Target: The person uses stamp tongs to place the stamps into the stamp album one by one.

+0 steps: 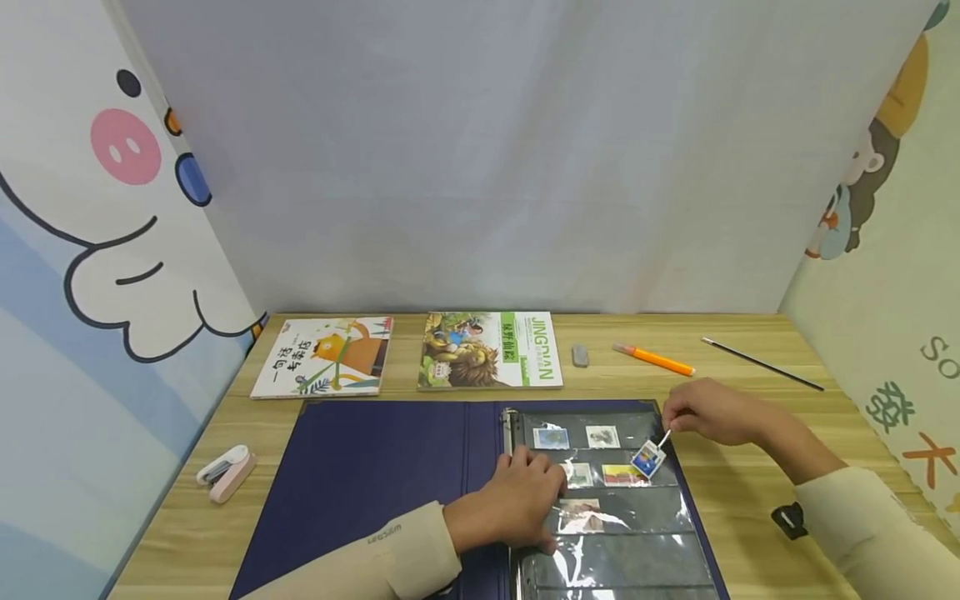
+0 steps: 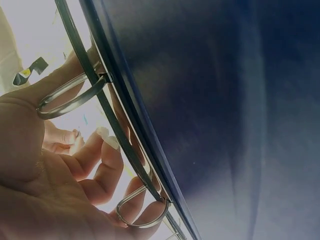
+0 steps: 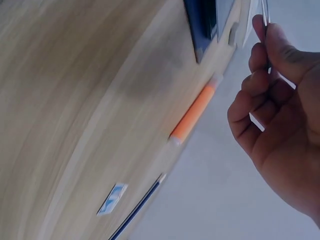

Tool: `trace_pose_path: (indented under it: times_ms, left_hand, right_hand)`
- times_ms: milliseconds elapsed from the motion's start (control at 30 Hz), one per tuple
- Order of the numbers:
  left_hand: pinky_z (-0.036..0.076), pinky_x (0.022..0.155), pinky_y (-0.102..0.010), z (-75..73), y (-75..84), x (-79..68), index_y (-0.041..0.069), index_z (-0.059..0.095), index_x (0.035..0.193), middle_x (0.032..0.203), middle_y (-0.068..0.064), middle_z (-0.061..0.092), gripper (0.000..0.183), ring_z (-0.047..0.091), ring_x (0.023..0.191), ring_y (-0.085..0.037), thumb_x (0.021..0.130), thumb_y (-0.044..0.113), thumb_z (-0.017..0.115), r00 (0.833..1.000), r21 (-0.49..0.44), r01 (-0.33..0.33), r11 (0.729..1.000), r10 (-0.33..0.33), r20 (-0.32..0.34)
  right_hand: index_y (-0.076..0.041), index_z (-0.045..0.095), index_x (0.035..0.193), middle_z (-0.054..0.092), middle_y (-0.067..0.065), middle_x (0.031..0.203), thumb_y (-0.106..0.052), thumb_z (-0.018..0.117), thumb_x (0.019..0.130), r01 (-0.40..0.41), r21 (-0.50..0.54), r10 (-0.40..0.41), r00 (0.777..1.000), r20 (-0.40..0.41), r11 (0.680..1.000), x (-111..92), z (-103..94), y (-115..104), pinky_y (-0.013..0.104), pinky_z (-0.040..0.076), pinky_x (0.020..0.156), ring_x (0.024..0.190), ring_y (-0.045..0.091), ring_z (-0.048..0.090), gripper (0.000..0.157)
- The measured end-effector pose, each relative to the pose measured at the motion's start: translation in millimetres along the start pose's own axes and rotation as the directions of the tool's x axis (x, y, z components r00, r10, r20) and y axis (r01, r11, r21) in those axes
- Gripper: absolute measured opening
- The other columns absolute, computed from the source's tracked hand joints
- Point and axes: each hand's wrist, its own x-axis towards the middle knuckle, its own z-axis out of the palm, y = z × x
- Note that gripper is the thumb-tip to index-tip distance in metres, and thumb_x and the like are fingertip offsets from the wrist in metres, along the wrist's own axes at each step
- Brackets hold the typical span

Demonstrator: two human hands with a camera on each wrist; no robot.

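Note:
My right hand (image 1: 712,412) pinches slim metal tweezers (image 3: 265,20) between thumb and fingertips. At the tweezers' tip a small blue stamp (image 1: 648,459) with a white border is held over the upper right of a pocket page (image 1: 660,510). Several stamps lie in that page's upper rows, among them a red and yellow one (image 1: 624,476). The page belongs to an open navy ring binder (image 1: 375,475). My left hand (image 1: 521,500) rests on the page's inner edge beside the metal rings (image 2: 75,102), its fingers loosely bent.
Behind the binder lie two picture books (image 1: 322,357), a grey eraser (image 1: 580,356), an orange marker (image 1: 656,360) and a thin dark rod (image 1: 765,364). A pink and white stapler (image 1: 227,473) sits at the left. In the right wrist view another stamp (image 3: 112,199) lies on the wooden table.

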Motion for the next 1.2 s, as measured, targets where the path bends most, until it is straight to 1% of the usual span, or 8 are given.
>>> trace_pose_path:
  times_ms: [67,167,300,467,600,733,833,1200]
  left_hand:
    - [0.035,0.084,-0.037,0.2,-0.4,-0.3,0.027,0.054,0.108,0.108,0.006,0.054,0.059,0.042,0.109,-0.02,0.063,0.05,0.084,1.0,-0.001,-0.004,1.0,0.004,0.001]
    - [0.035,0.084,-0.036,0.7,-0.4,-0.8,0.027,0.054,0.109,0.108,0.006,0.055,0.059,0.043,0.109,-0.02,0.064,0.051,0.084,1.0,0.0,-0.009,1.0,0.009,0.0]
    - [0.035,0.083,-0.036,1.4,-0.4,-1.1,0.026,0.055,0.108,0.109,0.005,0.055,0.059,0.043,0.109,-0.02,0.063,0.051,0.084,1.0,0.005,-0.01,1.0,0.01,-0.006]
    - [0.035,0.084,-0.036,1.2,-0.9,-0.6,0.026,0.054,0.108,0.108,0.006,0.055,0.06,0.043,0.109,-0.02,0.062,0.05,0.085,1.0,0.004,-0.009,1.0,0.009,-0.012]
    - [0.035,0.083,-0.036,0.8,-1.2,-0.8,0.026,0.054,0.109,0.108,0.006,0.055,0.06,0.043,0.109,-0.02,0.063,0.049,0.085,1.0,-0.001,-0.012,1.0,0.012,-0.01]
    - [0.035,0.083,-0.036,0.5,-1.1,-1.0,0.026,0.054,0.109,0.108,0.006,0.055,0.059,0.043,0.109,-0.02,0.063,0.049,0.085,1.0,0.001,-0.013,1.0,0.013,-0.011]
    - [0.035,0.083,-0.036,0.3,-0.8,-1.1,0.026,0.054,0.108,0.107,0.006,0.055,0.059,0.043,0.108,-0.02,0.063,0.049,0.085,1.0,0.004,-0.01,1.0,0.01,-0.014]
    - [0.036,0.082,-0.036,3.0,-0.9,-0.8,0.026,0.055,0.107,0.107,0.004,0.056,0.06,0.044,0.107,-0.02,0.062,0.051,0.085,0.999,0.024,-0.01,1.0,0.011,-0.038]
  right_hand:
    - [-0.022,0.064,0.079,0.052,-0.015,0.075,-0.012,0.064,0.089,-0.003,0.003,0.003,0.999,0.043,1.0,7.3,2.9,-4.7,0.02,0.039,0.064,0.069,-0.003,0.043,0.014]
    - [-0.023,0.064,0.077,0.053,-0.014,0.075,-0.011,0.065,0.087,0.043,-0.017,-0.041,0.995,0.087,0.999,16.6,7.9,-11.2,0.02,0.039,0.064,0.07,-0.003,0.043,0.016]
    - [-0.024,0.064,0.073,0.052,-0.015,0.072,-0.009,0.067,0.084,0.117,-0.084,-0.105,0.985,0.14,0.99,26.5,13.4,-20.8,0.02,0.039,0.064,0.069,-0.003,0.042,0.019]
    - [-0.024,0.062,0.069,0.049,-0.016,0.069,-0.008,0.067,0.083,0.15,-0.148,-0.121,0.974,0.189,0.978,36.5,19.6,-34.5,0.02,0.039,0.064,0.066,-0.003,0.042,0.022]
    - [-0.023,0.063,0.069,0.052,-0.016,0.069,-0.006,0.068,0.083,0.153,-0.118,-0.125,0.968,0.215,0.981,41.0,24.9,-43.6,0.019,0.041,0.065,0.067,-0.003,0.043,0.022]
    - [-0.021,0.064,0.07,0.052,-0.015,0.07,-0.006,0.068,0.084,0.135,-0.064,-0.117,0.967,0.228,0.989,42.5,29.4,-50.5,0.018,0.041,0.064,0.067,-0.003,0.043,0.021]
    - [-0.021,0.064,0.069,0.052,-0.014,0.069,-0.004,0.067,0.083,0.143,-0.04,-0.131,0.967,0.218,0.989,43.0,32.1,-54.3,0.018,0.041,0.063,0.066,-0.003,0.043,0.022]
    - [-0.023,0.064,0.069,0.053,-0.015,0.071,-0.008,0.069,0.083,0.153,-0.043,-0.141,0.967,0.211,0.987,43.6,36.4,-57.2,0.017,0.041,0.064,0.066,-0.004,0.043,0.021]
